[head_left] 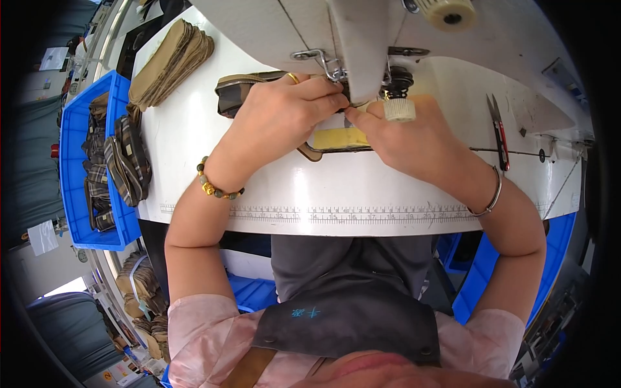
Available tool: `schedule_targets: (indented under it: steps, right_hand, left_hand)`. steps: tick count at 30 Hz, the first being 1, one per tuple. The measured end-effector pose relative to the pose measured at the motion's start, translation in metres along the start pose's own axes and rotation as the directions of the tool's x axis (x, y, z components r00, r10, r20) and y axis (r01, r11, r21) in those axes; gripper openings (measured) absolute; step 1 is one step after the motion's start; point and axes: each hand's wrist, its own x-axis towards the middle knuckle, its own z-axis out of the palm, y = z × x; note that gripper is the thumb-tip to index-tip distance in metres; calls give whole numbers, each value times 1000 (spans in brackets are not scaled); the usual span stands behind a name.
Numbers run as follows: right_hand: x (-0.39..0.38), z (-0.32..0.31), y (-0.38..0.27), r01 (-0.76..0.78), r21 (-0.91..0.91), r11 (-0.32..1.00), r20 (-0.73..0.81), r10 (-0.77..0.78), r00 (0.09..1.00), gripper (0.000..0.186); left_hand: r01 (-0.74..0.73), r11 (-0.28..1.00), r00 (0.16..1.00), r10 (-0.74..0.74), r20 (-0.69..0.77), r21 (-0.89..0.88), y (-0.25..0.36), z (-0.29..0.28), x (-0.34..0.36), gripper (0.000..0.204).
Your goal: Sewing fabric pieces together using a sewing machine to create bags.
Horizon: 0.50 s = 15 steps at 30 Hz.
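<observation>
A dark, patterned fabric pouch piece with a zipper edge (231, 96) lies on the white sewing table, reaching under the machine's presser foot area. My left hand (284, 116) presses on it from the left, fingers bent and gathered close to the needle. From the other side my right hand (411, 136) meets it, thumb and forefinger pinched at the work near the left fingertips. The machine head (363, 71) and a white knob (400, 110) hide part of the right fingers and the seam. A tan fabric end (310, 152) pokes out below my left hand, beside a yellow plate (339, 138).
Red-handled thread snips (501, 136) lie at the right. A stack of tan fabric pieces (171, 61) sits at the far left. Plaid zipped pouches (127, 158) hang over the edge of a blue bin (77, 194). A ruler strip (356, 215) runs along the table's near edge.
</observation>
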Motion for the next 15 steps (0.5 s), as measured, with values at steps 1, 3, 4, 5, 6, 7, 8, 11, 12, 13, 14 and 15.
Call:
schedule_targets:
  steps: [1,3,4,5,6,7,8,11,12,13,14,15]
  right_hand:
    - [0,0,0,8,-7,1000,3,-8,1000,9]
    - [0,0,-1,13,-15,1000,-10,-13,1000,8]
    - [0,0,-2,17,-24,1000,-20,-18,1000,8]
    - [0,1,-2,16,-23,1000,-21,-17,1000,8]
    - [0,0,-2,12,-29,1000,-14,-13,1000,7]
    - [0,0,-2,10,-35,999,-7,-10,1000,6]
    - [0,0,-2,10,-35,999,-7,-11,1000,6]
    - [0,0,-2,2,-25,1000,0,-2,1000,6]
    - [0,0,-2,5,-45,999,2,-5,1000,6]
    - [1,-1,-3,8,-64,998,3,-8,1000,6]
    - [1,-1,-3,10,-63,998,2,-10,1000,6]
    - [1,-2,-4,6,-64,998,11,-5,1000,8]
  left_hand:
    - [-1,1000,1000,1,1,1,-1,0,-1,30]
    - [8,1000,1000,-8,-26,-30,-2,0,-2,30]
    - [7,1000,1000,-7,-24,-30,-2,0,-2,30]
    - [22,999,999,-24,-30,-44,-1,-1,-1,30]
    - [39,998,999,-41,-36,-57,-1,-2,-1,29]
    - [39,998,999,-41,-36,-57,-1,-1,-1,29]
    - [42,997,998,-45,-45,-67,0,-1,-1,29]
    - [43,996,997,-47,-57,-72,-1,1,-1,29]
    - [38,997,997,-43,-60,-68,-1,2,-2,29]
    - [40,997,997,-44,-60,-66,-2,3,-2,29]
    - [34,997,996,-40,-74,-70,-2,4,-3,29]
    - [29,997,995,-36,-89,-73,-2,5,-3,29]
